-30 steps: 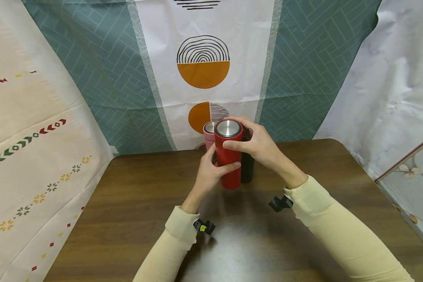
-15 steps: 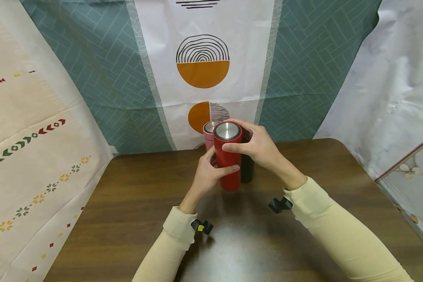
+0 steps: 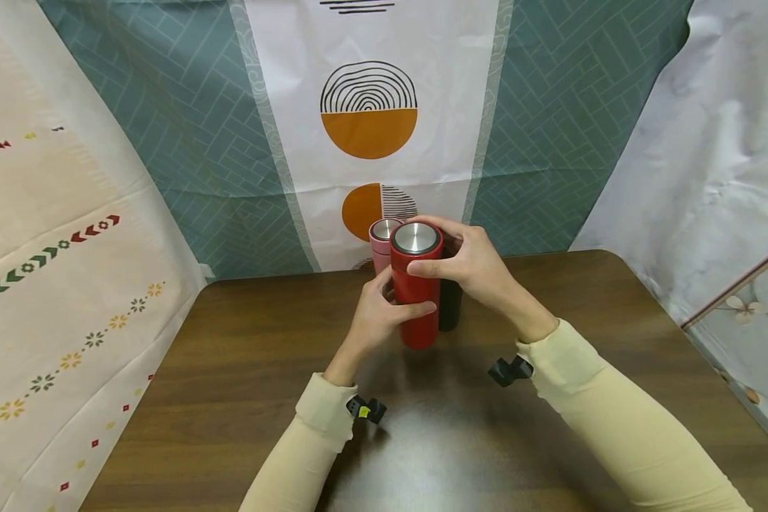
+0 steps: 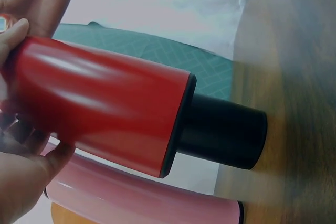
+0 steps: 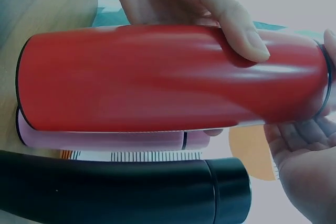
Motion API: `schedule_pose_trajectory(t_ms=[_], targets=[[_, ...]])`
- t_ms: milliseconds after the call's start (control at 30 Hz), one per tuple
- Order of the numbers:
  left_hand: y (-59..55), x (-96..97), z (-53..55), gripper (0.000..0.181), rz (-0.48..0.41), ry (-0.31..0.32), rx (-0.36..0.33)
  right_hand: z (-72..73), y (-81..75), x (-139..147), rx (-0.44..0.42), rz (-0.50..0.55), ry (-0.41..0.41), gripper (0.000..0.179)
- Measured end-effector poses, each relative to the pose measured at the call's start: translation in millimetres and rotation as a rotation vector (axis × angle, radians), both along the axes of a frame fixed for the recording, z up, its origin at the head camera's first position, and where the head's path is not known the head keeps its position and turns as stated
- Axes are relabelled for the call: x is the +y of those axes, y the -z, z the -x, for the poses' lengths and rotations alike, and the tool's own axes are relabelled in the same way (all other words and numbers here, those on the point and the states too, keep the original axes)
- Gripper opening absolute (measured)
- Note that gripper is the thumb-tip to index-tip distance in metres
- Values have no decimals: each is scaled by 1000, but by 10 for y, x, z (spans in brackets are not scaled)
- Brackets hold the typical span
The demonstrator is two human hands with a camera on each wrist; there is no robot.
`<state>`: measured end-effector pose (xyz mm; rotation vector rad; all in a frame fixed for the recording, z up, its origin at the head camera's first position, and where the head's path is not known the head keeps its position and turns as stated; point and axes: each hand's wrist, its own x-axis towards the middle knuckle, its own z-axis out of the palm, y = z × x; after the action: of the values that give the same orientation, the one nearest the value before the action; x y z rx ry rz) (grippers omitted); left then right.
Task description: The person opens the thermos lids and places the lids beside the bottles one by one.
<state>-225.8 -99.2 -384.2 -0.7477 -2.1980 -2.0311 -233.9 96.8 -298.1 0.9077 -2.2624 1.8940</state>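
A red thermos bottle (image 3: pixel 416 288) with a steel-topped lid stands upright between both hands in the head view. My left hand (image 3: pixel 372 316) grips its body from the left, thumb across the front. Higher up, my right hand (image 3: pixel 476 267) holds the lid end, thumb in front and fingers behind. In the left wrist view the base of the red thermos bottle (image 4: pixel 105 103) appears raised off the table. Behind it to the left is a pink thermos bottle (image 3: pixel 380 249), partly hidden. A black thermos bottle (image 3: pixel 450 306) stands behind to the right, its top covered by my right hand.
The brown wooden table (image 3: pixel 262 341) has rounded back corners. A patterned cloth (image 3: pixel 224 142) hangs just behind its back edge, close to the bottles. More light cloths hang at the left and right sides. A small black device (image 3: pixel 510 370) sits at each wrist.
The red thermos bottle has shifted very slightly lower in the head view, both hands keeping their grip. My left wrist has moved a little left. The pink and black bottles stay in place.
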Motion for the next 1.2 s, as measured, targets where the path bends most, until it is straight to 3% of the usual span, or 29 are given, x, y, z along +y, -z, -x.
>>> schedule_pose_trajectory(t_ms=[367, 767, 1000, 1200], targets=[[-5, -28, 12, 57, 24, -8, 23, 26, -13, -5, -2, -15, -23, 56], [0, -30, 4, 57, 12, -9, 1, 43, 3, -7, -42, 23, -67, 55], [-11, 70, -61, 54, -1, -88, 12, -51, 13, -14, -78, 16, -51, 64], [-23, 113, -79, 56, 19, -178, 53, -121, -3, -101, -53, 36, 37, 65]])
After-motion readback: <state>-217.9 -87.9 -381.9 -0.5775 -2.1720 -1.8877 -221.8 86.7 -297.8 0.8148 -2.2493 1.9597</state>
